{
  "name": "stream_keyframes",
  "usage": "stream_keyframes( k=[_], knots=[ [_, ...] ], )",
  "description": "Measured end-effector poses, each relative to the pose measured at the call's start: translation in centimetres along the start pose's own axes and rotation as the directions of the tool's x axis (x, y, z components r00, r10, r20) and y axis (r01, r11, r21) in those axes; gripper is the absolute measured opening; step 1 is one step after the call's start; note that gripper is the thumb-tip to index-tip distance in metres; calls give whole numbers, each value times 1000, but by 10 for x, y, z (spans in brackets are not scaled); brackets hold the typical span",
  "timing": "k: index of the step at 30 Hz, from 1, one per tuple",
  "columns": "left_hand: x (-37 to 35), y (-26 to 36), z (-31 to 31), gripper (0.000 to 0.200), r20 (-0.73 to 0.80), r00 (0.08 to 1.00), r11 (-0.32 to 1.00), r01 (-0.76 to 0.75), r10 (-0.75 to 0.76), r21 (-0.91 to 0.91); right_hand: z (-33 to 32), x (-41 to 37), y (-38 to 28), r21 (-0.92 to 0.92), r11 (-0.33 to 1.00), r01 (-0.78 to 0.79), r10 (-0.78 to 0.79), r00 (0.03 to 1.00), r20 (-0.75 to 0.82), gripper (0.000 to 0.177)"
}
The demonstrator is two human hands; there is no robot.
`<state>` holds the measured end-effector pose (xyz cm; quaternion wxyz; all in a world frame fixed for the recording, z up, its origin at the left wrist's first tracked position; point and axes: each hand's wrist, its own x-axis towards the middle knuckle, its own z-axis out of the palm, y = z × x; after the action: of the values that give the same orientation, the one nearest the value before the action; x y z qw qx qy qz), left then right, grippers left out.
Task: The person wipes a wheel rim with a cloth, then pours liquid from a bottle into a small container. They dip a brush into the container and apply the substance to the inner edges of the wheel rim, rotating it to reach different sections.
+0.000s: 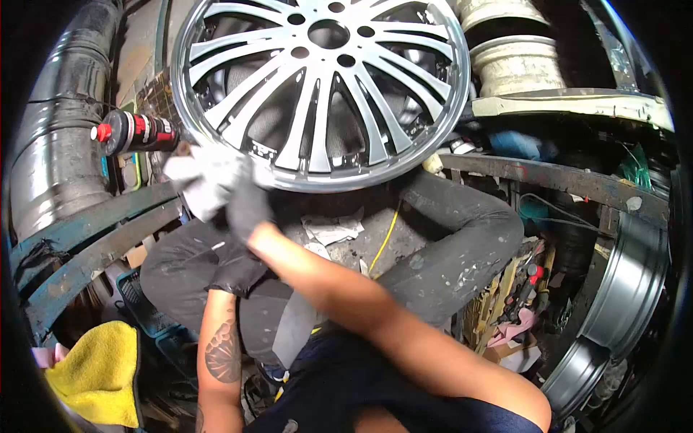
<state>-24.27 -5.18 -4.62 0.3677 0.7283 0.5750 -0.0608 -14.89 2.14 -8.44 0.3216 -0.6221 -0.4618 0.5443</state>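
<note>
Gloved right hand (245, 206) gripped white cloth (198, 180) against lower-left edge of alloy rim (325, 94). Red-capped bottle (133, 132) sat just left of rim; yellow towel (101, 368) lay bottom left.

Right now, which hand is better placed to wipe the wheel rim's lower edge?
Probably the right hand: it holds the white cloth against the wheel rim, while the left hand rests lower, off the rim.

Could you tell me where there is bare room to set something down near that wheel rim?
Only the floor patch between the person's knees, below the alloy rim, though paper scraps and a yellow cable cross it. Left is crowded by the bottle, the right hand with its white cloth and a yellow towel; right by more rims and tools.
</note>
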Motion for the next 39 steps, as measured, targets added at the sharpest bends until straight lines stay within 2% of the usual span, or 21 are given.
stream_keyframes(
  k=[2, 3, 4, 5, 9, 13, 15, 18, 19, 21, 22, 23, 25, 26, 27, 28, 31, 33, 34, 35, 39],
  knots=[
    [-3, 6, -9, 47, 82, 996, 998, 31, -27, -54, -85, -19, 94, -458, 861, 220, -192, 975, 108, 52],
    [-4, 12, -16, 47, 135, 990, 993, 62, -48, -104, -147, -25, 61, 9, 997, -72, 72, 997, 6, 45],
    [-3, 17, -22, 48, 171, 983, 982, 94, -65, -166, -205, -27, 11, 480, 811, -336, 356, 933, 51, 50],
    [-3, 23, -29, 49, 207, 975, 966, 129, -81, -226, -252, -18, -3, 259, 940, -223, 229, 973, 9, 48],
    [-6, 22, -23, 49, 217, 976, 966, 47, 10, -256, -297, 4, -30, 424, 834, -353, 366, 929, 54, 67],
    [10, -16, 46, 59, 271, 952, 985, -112, 143, -129, -180, -30, -26, 472, 866, -164, 162, 986, 45, 71],
    [14, 15, -7, 60, 468, 884, 1000, 6, 5, -22, -96, -35, -57, 761, 596, -255, 287, 953, 94, 70],
    [18, -20, 72, 59, -36, 987, 981, -158, 154, -116, 28, 18, -73, 804, 594, -11, 165, 980, -108, 44],
    [21, -25, 78, 59, -84, 984, 984, -162, 155, -80, 65, 42, -91, 681, 732, 6, 139, 978, -158, 51],
    [25, -30, 75, 59, -98, 983, 986, -160, 156, -42, 101, 85, -151, 851, 521, 63, 234, 948, -213, 63],
    [26, -33, 71, 59, -48, 988, 988, -148, 146, -48, 98, 94, -165, 760, 610, -226, 424, 903, -72, 79],
    [27, -35, 64, 59, 11, 991, 990, -130, 131, -57, 107, 96, -167, 942, 333, 37, 276, 952, -135, 80],
    [28, -35, 53, 59, 171, 980, 992, -82, 98, -99, 93, 78, -125, 844, 536, 12, 77, 995, -63, 65],
    [28, -33, 48, 59, 284, 955, 991, -49, 83, -122, 82, 61, -83, 413, 894, 176, -126, 981, -146, 54],
    [27, -31, 43, 59, 411, 909, 990, -13, 70, -141, 65, 40, -30, -155, 936, 315, -333, 936, -114, 45],
    [24, -28, 40, 59, 448, 891, 988, -3, 73, -154, 26, 22, 23, -210, 932, 296, -311, 950, -40, 46],
    [7, -13, 27, 59, 181, 975, 983, -105, 132, -151, -150, -42, -31, 388, 914, -117, 108, 993, 45, 49],
    [3, -13, 36, 60, 340, 931, 981, -72, 131, -181, -216, -34, -27, 521, 807, -278, 319, 948, 12, 44],
    [4, -9, 31, 60, 381, 916, 980, -57, 127, -190, -237, -25, -14, 670, 670, -322, 214, 947, 240, 48],
    [4, -2, 17, 60, 379, 919, 978, -26, 105, -207, -229, -25, -27, 724, 603, -334, 93, 931, 353, 51],
    [12, 17, -32, 60, 498, 867, 979, 87, 17, -186, -142, -35, -42, 534, 816, -223, 255, 967, 14, 66]
  ],
)
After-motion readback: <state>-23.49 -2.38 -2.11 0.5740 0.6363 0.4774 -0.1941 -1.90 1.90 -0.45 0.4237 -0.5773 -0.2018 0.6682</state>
